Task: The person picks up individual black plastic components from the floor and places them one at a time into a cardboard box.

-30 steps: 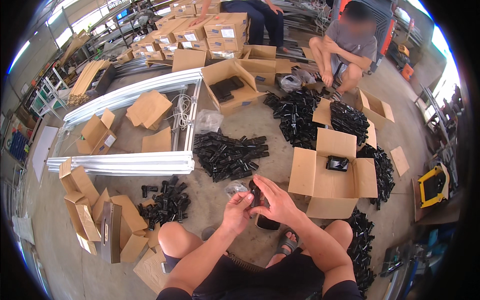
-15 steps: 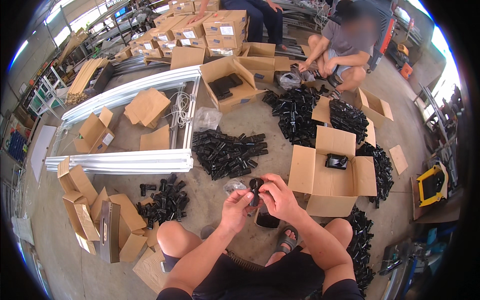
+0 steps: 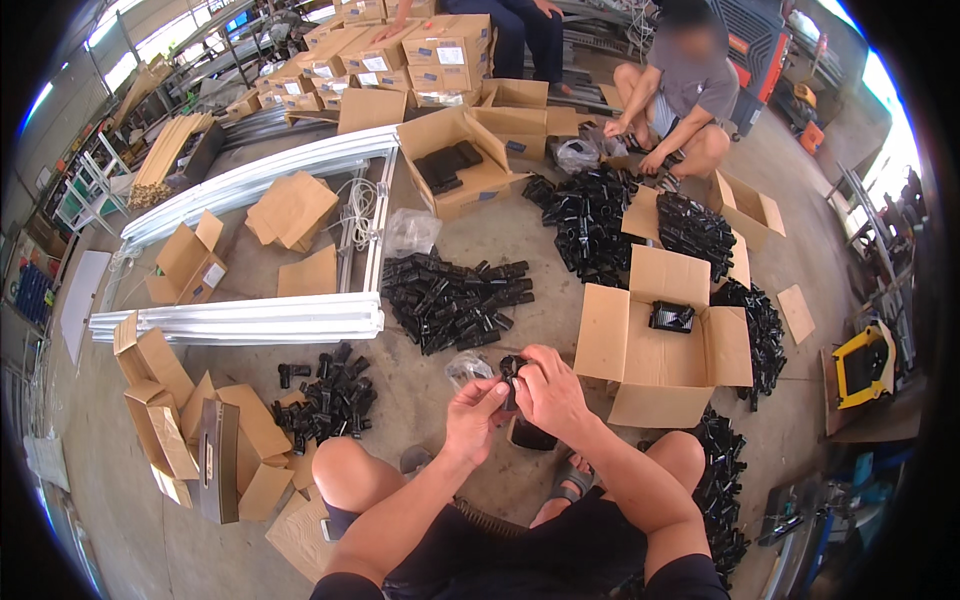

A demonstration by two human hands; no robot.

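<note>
Between my two hands is a small black plastic fitting [image 3: 513, 366] with a ring-like upper end. My left hand [image 3: 473, 416] grips its lower part, thumb against the side. The fingers of my right hand [image 3: 549, 391] are pinched on its upper right side and hide part of it. Just below my hands a small black-filled container [image 3: 532, 436] stands on the floor by my sandalled foot. Beyond my left hand lies a clear plastic bag [image 3: 467, 370]. A large heap of similar black fittings [image 3: 455, 300] is farther off, and a smaller heap [image 3: 335, 400] lies to the left.
An open cardboard box [image 3: 660, 372] with a few black parts stands at right. Black fittings [image 3: 722, 480] are piled along my right knee. White metal profiles [image 3: 240, 325] and opened cartons [image 3: 160, 400] occupy the left. Across from me sits a person [image 3: 685, 95] beside another heap [image 3: 590, 225].
My right hand's fingers have shifted over the top of the black fitting and cover more of it. The person across has lowered a hand and leaned slightly.
</note>
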